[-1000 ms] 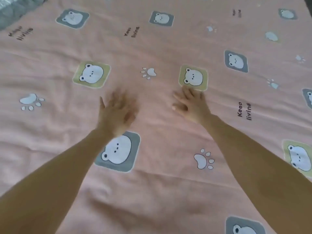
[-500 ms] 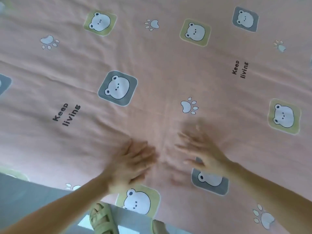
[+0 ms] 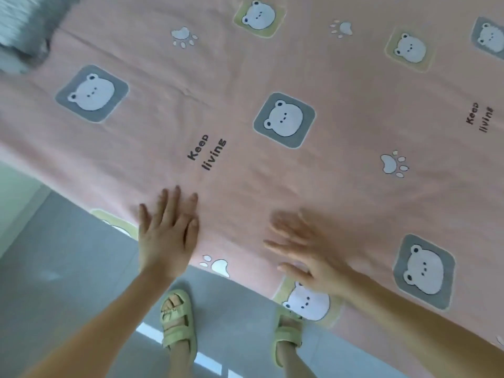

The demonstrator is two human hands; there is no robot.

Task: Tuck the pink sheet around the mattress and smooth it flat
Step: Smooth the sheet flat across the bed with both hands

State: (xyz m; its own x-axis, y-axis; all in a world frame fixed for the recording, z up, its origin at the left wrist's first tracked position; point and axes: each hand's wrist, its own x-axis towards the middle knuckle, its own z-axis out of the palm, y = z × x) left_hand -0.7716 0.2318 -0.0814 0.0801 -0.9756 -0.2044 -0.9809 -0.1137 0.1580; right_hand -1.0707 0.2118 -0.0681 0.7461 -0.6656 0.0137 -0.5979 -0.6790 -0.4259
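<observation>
Fingers [image 3: 174,203] of the left hand [image 3: 166,236] lie straight and close together, flat on the pink sheet [image 3: 341,186] just inside the near edge of the bed, lower centre of the frame; they hold nothing. The right hand [image 3: 308,249], just right of centre, is motion-blurred, its fingers [image 3: 283,230] spread and extended over the cloth; it appears to grip nothing, though whether the palm presses or skims cannot be told. The two hands are near each other but apart.

The sheet covers the mattress across the upper and right parts of the frame, printed with bear faces in grey and yellow squares, paw marks and the words "Keep living". Faint creases run across it above the left hand and toward the upper left. Its near edge runs diagonally from middle left to lower right, where the cloth folds down over the side; whether it is tucked under there is hidden.

Below that edge, grey floor [image 3: 68,268] and the person's feet in pale green sandals [image 3: 177,323] show at lower centre. A grey, blurred bundle [image 3: 24,36] sits at the upper left corner.

Step in hand, by judgement: smoothing the top surface near the bed's edge. The next move would call for flat palms sweeping outward toward the remaining creases, then a check of the hanging edge for tucking.
</observation>
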